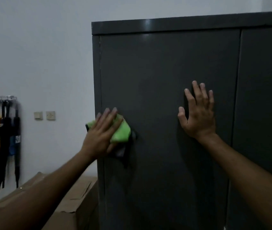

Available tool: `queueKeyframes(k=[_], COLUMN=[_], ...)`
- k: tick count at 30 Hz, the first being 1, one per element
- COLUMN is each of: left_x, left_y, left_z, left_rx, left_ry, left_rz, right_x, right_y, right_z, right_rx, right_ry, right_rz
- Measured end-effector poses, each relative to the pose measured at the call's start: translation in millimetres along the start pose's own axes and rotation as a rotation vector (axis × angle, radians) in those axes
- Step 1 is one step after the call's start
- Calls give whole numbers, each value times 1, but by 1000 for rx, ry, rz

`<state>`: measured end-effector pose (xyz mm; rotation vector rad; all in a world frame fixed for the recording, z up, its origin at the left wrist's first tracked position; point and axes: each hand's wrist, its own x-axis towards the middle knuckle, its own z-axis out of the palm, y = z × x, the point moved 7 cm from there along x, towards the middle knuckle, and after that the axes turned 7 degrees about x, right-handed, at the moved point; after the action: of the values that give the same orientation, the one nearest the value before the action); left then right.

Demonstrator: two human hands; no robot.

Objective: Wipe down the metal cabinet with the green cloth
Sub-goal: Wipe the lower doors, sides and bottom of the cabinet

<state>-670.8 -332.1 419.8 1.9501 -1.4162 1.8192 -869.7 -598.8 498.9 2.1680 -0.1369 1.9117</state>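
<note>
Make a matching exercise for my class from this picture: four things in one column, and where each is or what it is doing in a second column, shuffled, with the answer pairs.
Things
1. left hand
2. right hand
3. umbrellas
4. cardboard box

Places or states
A. hanging from a wall rack
B. flat and bare on the metal cabinet door
C. low down, left of the cabinet
D. pressing the green cloth to the door

Pairs: 1-D, 2-B, 3-A, 4-C

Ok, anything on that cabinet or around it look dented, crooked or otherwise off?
Nothing stands out. The cabinet doors sit closed and straight, with no visible dents. The left hand presses the green cloth flat near the door's left edge; the right hand rests open on the same door.
</note>
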Motion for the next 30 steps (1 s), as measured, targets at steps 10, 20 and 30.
queueKeyframes(k=[10,20,30], left_x=[-133,-181,-290], left_y=[61,78,167], left_z=[33,48,64], left_rx=[-612,-753,-677], left_ry=[186,69,-169], left_rz=[-1070,-1211,-1400], right_x=[-5,-6,-5], right_y=[-2,-3,-2], right_z=[3,0,-2], right_rx=[1,36,13], right_ry=[39,46,67], right_rz=[5,6,7])
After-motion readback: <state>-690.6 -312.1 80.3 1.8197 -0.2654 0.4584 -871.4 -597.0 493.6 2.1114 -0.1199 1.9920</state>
